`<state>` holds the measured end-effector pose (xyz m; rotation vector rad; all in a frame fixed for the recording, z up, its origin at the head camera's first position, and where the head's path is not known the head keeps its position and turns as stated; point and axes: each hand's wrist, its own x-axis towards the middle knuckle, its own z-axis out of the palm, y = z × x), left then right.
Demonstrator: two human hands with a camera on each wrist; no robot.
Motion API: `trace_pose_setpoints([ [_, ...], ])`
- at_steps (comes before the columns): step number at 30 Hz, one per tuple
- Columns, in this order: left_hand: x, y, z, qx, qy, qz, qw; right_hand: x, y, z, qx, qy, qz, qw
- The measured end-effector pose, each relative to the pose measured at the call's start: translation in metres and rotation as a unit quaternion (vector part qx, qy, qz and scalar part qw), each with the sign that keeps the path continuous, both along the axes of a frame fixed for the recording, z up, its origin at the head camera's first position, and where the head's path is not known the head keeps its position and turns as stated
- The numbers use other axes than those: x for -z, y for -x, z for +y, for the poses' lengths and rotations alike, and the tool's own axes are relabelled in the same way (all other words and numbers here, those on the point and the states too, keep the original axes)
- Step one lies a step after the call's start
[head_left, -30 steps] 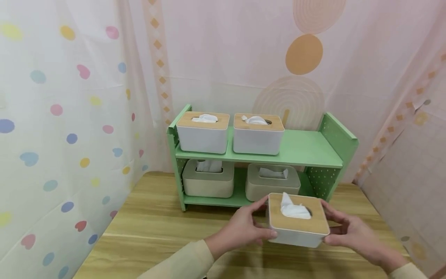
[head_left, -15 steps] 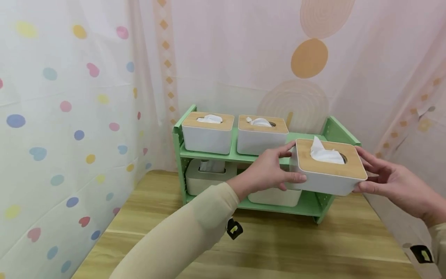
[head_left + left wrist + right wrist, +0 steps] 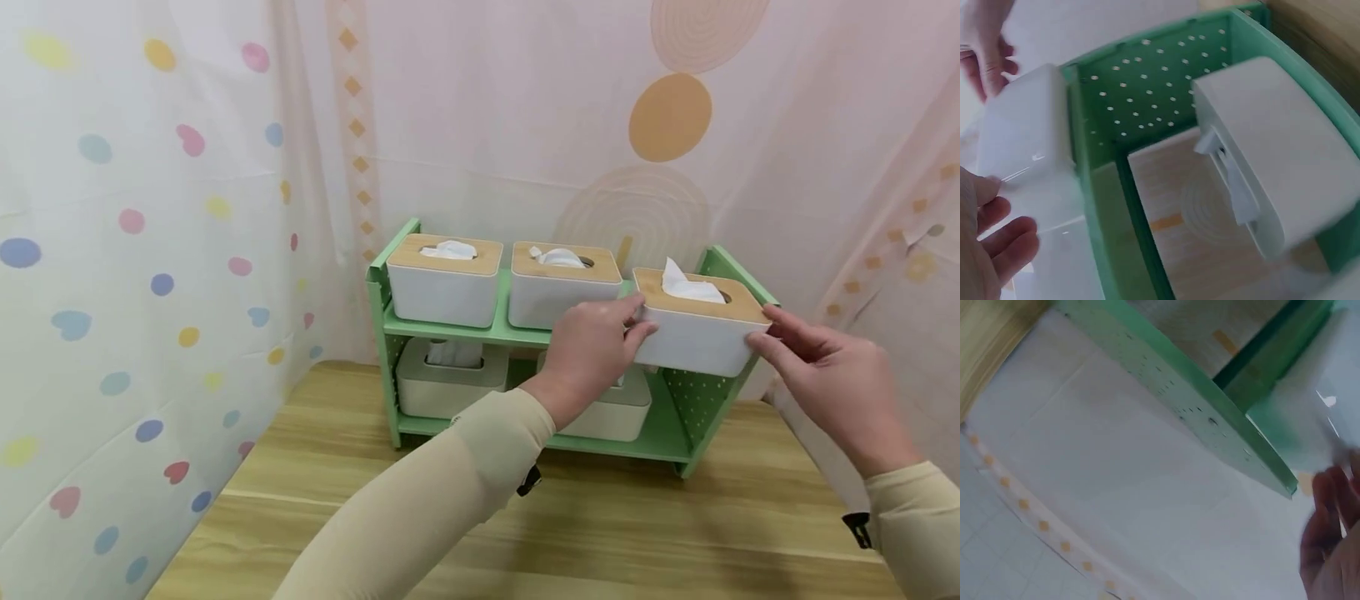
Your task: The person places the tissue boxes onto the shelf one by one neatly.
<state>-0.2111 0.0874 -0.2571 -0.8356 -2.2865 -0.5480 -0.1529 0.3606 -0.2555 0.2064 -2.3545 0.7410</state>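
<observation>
A white tissue box (image 3: 697, 337) with a wooden lid and a tissue sticking up is at the right end of the green shelf's upper level (image 3: 517, 334), its near side overlapping the front edge. My left hand (image 3: 588, 354) holds its left end, thumb on the front face. At the opposite end my right hand (image 3: 840, 383) grips the front right corner. The left wrist view shows the box's pale underside (image 3: 1029, 137) beside the shelf board. Two matching tissue boxes stand on the upper level, one at the left (image 3: 442, 296) and one in the middle (image 3: 562, 302).
On the lower level sit two cream tissue boxes, one left (image 3: 450, 392) and one right (image 3: 611, 417), the latter partly behind my left hand. The shelf's right side panel (image 3: 738, 279) rises close beside the held box. Wood-grain table (image 3: 322, 475) lies below; printed curtains (image 3: 480, 108) hang behind.
Both hands have lifted the tissue box from in front of the shelf up and right, then pushed it back over the upper level. It now sits farther back than half a second ago.
</observation>
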Motion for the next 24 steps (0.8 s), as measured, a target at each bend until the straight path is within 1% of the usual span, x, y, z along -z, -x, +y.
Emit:
trace_pose_setpoints([
  [1,0.004,0.001,0.0,-0.026,0.028,0.071,0.9967,0.004,0.001,-0.005,0.021,-0.028,0.066,0.997],
  [2,0.008,0.001,-0.001,-0.048,0.051,0.125,0.9897,0.007,0.002,-0.01,0.032,-0.056,0.129,0.99],
  [3,0.012,0.002,-0.003,-0.068,0.073,0.169,0.9805,0.01,0.004,-0.013,0.043,-0.086,0.184,0.978],
  [4,0.015,0.002,-0.004,-0.082,0.094,0.198,0.9722,0.013,0.006,-0.014,0.052,-0.114,0.227,0.966],
  [5,0.018,0.002,-0.006,-0.09,0.117,0.218,0.9647,0.016,0.007,-0.013,0.06,-0.14,0.258,0.954],
  [6,0.019,0.002,-0.007,-0.092,0.14,0.223,0.9603,0.018,0.009,-0.011,0.066,-0.167,0.279,0.943],
  [7,0.019,0.001,-0.008,-0.09,0.162,0.204,0.9613,0.019,0.009,-0.008,0.065,-0.189,0.27,0.942],
  [8,0.018,0.0,-0.009,-0.087,0.184,0.177,0.9629,0.019,0.008,-0.005,0.057,-0.21,0.243,0.945],
  [10,0.014,0.0,-0.008,-0.079,0.216,0.118,0.966,0.017,0.005,0.0,0.032,-0.241,0.143,0.959],
  [11,0.012,0.0,-0.007,-0.077,0.227,0.089,0.9668,0.016,0.004,0.002,0.018,-0.252,0.086,0.964],
  [12,0.011,0.001,-0.005,-0.076,0.235,0.059,0.9672,0.014,0.004,0.004,0.005,-0.261,0.024,0.965],
  [13,0.009,0.002,-0.004,-0.079,0.241,0.035,0.9668,0.012,0.004,0.004,-0.005,-0.266,-0.034,0.963],
  [14,0.009,0.004,-0.002,-0.081,0.243,0.016,0.9665,0.01,0.005,0.003,-0.013,-0.266,-0.074,0.961],
  [15,0.008,0.005,0.0,-0.082,0.243,-0.001,0.9666,0.01,0.006,0.001,-0.018,-0.262,-0.104,0.959],
  [16,0.008,0.005,0.001,-0.085,0.241,-0.013,0.9667,0.01,0.008,-0.001,-0.026,-0.259,-0.12,0.958],
  [18,0.01,0.005,-0.001,-0.081,0.235,-0.022,0.9682,0.011,0.009,-0.004,-0.038,-0.255,-0.131,0.957],
  [19,0.011,0.003,-0.004,-0.075,0.235,-0.014,0.9691,0.013,0.008,-0.006,-0.042,-0.256,-0.126,0.958],
  [21,0.02,-0.002,-0.021,-0.041,0.243,0.023,0.9689,0.02,0.004,-0.008,-0.065,-0.252,-0.112,0.959],
  [23,0.035,-0.008,-0.046,0.005,0.27,0.054,0.9614,0.028,-0.001,-0.008,-0.092,-0.246,-0.109,0.959],
  [24,0.043,-0.012,-0.063,0.03,0.29,0.05,0.9553,0.034,-0.003,-0.007,-0.108,-0.242,-0.116,0.957],
])
